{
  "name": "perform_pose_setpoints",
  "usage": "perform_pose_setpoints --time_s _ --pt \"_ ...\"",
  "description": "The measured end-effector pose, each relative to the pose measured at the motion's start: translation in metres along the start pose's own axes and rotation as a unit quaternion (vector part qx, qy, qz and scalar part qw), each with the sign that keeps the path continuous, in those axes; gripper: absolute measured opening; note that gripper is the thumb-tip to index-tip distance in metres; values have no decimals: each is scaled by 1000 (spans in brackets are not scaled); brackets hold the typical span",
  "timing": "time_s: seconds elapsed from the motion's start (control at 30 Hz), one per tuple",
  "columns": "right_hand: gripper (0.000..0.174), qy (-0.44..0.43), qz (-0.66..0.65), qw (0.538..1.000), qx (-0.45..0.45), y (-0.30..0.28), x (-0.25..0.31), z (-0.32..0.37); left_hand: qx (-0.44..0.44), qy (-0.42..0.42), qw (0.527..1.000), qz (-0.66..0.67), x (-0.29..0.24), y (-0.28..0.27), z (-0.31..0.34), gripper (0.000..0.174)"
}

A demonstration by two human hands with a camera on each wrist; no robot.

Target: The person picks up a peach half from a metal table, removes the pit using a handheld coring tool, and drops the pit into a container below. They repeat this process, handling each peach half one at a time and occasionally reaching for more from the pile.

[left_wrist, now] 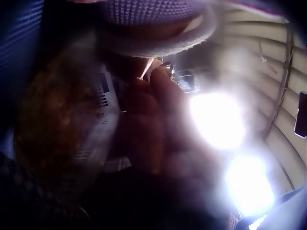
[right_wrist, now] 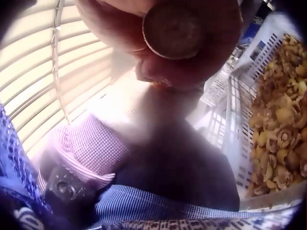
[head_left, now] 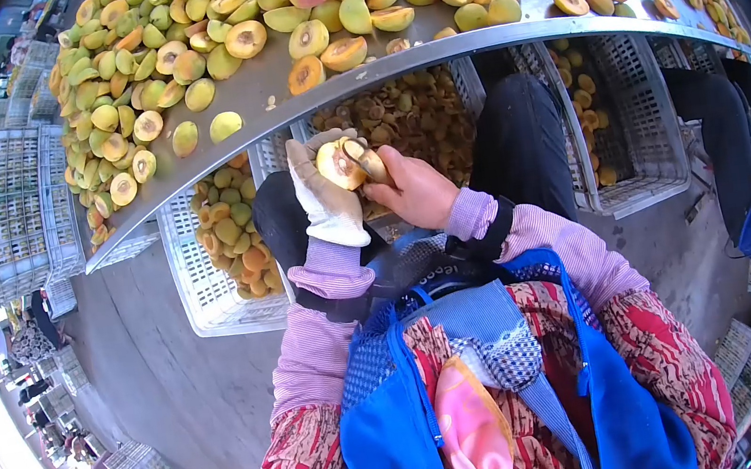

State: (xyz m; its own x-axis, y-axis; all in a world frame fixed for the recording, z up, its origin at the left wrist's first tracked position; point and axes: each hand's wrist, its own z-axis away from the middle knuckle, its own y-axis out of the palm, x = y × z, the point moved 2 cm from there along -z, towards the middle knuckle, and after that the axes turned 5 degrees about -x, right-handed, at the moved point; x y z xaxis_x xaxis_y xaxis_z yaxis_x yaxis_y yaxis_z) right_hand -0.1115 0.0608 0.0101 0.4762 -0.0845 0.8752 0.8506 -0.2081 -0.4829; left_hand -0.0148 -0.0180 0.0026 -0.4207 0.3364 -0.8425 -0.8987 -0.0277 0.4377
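Observation:
In the head view my left hand (head_left: 327,201), in a white glove, holds a peach half (head_left: 338,169) with its pale cut face up. My bare right hand (head_left: 423,190) grips a small hand tool (head_left: 372,165) whose working end is at the cut face, over the stone. The right wrist view shows the round butt of the tool's handle (right_wrist: 172,31) inside the curled fingers; its working end is hidden there. The left wrist view is dark and blurred, with little of the held fruit showing. Both hands meet above my lap, below the table edge.
A metal table (head_left: 270,120) ahead bears many halved peaches (head_left: 200,54). Under it stand a white crate (head_left: 189,292) of peach halves at left, a crate of scraps (right_wrist: 283,129) in the middle and another crate (head_left: 639,185) at right. Another person's leg (head_left: 713,133) is at the right.

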Motion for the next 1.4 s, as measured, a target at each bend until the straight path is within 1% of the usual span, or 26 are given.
perform_pose_setpoints --time_s 0.03,0.07,0.1,0.17,0.27,0.37,0.43,0.5,0.53,0.6,0.73,0.8,0.87,0.93,0.97,1.0,1.03,1.07,1.13,1.17,1.23,1.27,1.3,1.33,1.37,1.4 --pt "34 55 -29 997 53 -2 1 0 24 -17 1000 -1 -1 -1 0 56" --pt "34 55 -29 997 53 -1 1 -1 49 -34 998 -3 -1 -1 -1 59" --pt "33 51 -14 997 57 0 1 -3 31 -22 999 -20 3 -3 -4 64" --pt "32 51 1 997 63 0 2 -5 27 -23 999 -12 5 -5 -5 64" --pt "30 75 39 992 94 0 6 -6 11 -21 1000 -1 5 -4 -2 65" --pt "30 66 64 992 87 1 3 -6 -2 -21 1000 -4 3 -2 -2 66" --pt "29 33 55 993 101 5 -1 -6 -6 -22 1000 -11 5 -6 -4 66" --pt "29 38 32 992 117 2 -1 -9 -21 -19 999 -23 8 -9 -9 73" --pt "29 41 11 990 134 2 -3 -10 -22 -21 999 -25 8 -11 -9 73" --pt "29 38 11 989 142 -1 -8 -11 4 -50 998 -26 2 -6 -7 67" --pt "30 32 2 988 152 -3 -13 -10 -5 -57 995 -78 1 -1 -7 67" --pt "31 33 -14 987 154 -4 -15 -9 21 29 987 -160 1 -1 -7 67" --pt "31 33 -29 987 156 -4 -16 -9 8 32 987 -159 3 1 -3 67" --pt "30 36 -1 987 155 0 -18 -8 -5 36 986 -161 3 1 -2 67" --pt "30 35 -4 988 153 0 -16 -7 -13 -31 995 -91 7 -1 -4 67" --pt "29 43 22 987 152 1 -14 -6 -24 -98 995 -20 10 -4 -4 67" --pt "28 49 49 986 150 1 -13 -6 -27 -117 993 5 10 -5 -6 66" --pt "28 48 48 987 148 1 -14 -6 -26 -116 993 4 10 -4 -5 66" --pt "28 56 -75 989 116 3 -12 -2 -7 -67 997 -22 8 -2 -1 66" --pt "28 52 -74 989 115 6 -11 -2 -11 -51 998 -19 9 -2 -3 65" --pt "31 61 -53 994 77 8 -11 -2 -8 -46 999 -3 14 -4 -6 65" --pt "31 61 -54 994 76 8 -9 -3 -5 -47 999 11 15 -4 -7 65" --pt "31 75 -24 993 85 8 -7 -5 -23 -32 999 12 17 -4 -8 64" --pt "31 91 6 991 94 7 -7 -6 -22 -34 999 11 18 -4 -10 64" --pt "31 95 5 991 95 7 -8 -6 -27 10 999 -42 17 -4 -10 65" --pt "31 73 1 993 94 8 -8 -6 -34 54 994 -94 16 -5 -8 66"
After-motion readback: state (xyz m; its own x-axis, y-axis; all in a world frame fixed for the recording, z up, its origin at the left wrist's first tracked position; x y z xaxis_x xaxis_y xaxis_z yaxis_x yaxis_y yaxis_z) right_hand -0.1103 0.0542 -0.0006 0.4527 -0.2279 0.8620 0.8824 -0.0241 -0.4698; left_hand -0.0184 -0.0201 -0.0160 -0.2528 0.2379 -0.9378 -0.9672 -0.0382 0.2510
